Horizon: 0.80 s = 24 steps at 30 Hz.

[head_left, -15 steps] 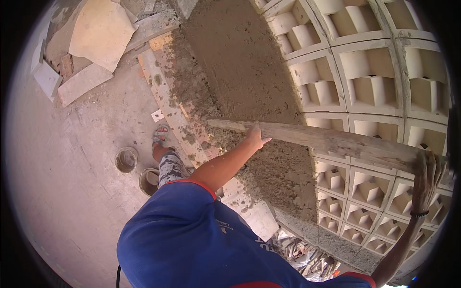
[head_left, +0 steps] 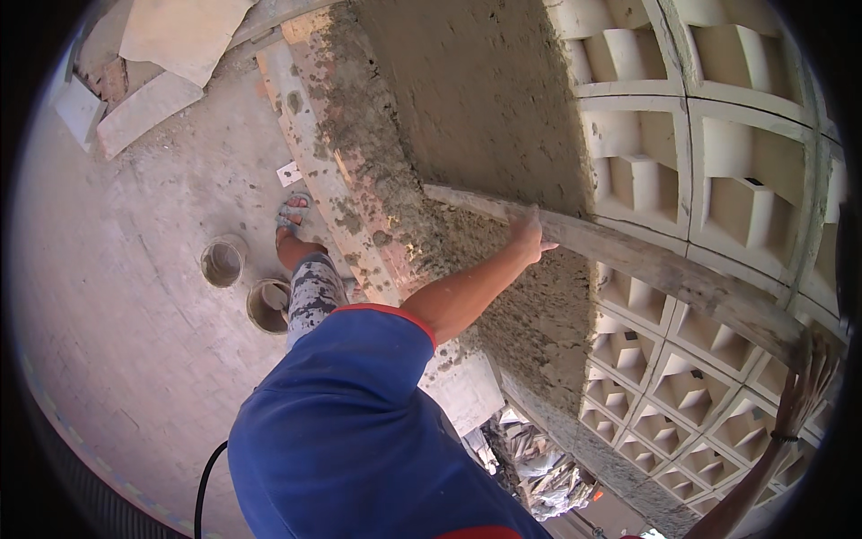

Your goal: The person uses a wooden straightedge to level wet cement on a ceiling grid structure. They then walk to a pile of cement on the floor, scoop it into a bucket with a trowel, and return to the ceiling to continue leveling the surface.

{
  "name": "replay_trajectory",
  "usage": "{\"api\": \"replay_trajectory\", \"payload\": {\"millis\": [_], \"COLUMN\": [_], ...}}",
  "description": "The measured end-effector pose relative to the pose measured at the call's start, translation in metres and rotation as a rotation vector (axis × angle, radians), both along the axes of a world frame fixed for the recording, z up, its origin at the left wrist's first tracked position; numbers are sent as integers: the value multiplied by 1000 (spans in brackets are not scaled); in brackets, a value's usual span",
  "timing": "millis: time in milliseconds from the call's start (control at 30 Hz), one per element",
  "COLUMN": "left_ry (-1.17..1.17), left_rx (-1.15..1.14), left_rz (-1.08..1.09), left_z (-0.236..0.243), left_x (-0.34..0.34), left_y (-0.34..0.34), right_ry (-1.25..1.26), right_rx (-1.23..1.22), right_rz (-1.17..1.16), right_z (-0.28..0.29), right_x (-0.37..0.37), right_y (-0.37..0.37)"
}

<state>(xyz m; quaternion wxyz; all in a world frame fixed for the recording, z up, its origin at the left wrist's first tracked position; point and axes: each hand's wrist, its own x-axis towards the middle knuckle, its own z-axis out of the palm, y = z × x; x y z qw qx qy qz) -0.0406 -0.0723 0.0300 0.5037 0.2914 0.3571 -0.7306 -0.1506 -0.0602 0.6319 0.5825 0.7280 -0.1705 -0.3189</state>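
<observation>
Wooden board spans mortar; left hand grips toward its left end, right hand at its right end (grip unclear). Step: apparently levelling; next move calls for even pressure.

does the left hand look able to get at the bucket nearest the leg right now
Probably not as things stand: the left hand is on the wooden board, well away from the bucket on the floor, and the leg seems to stand between them.
</observation>
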Motion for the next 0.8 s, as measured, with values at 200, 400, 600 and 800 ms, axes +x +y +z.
{"api": "replay_trajectory", "payload": {"millis": [200, 400, 600, 800], "left_ry": [-59, -77, -117, -136], "left_rx": [-22, -64, -28, -1], "left_rz": [15, -10, -46, -14], "left_z": [-7, -39, -41, -31], "left_x": [6, 20, 14, 13], "left_y": [-2, -8, -13, -11], "right_ry": [23, -42, -10, -69], "right_rx": [-4, -10, 34, 5], "right_rz": [-53, -99, -48, -90], "right_z": [-12, -36, -35, -30], "right_x": [11, 22, 25, 24], "right_y": [-5, -3, 1, 0]}}
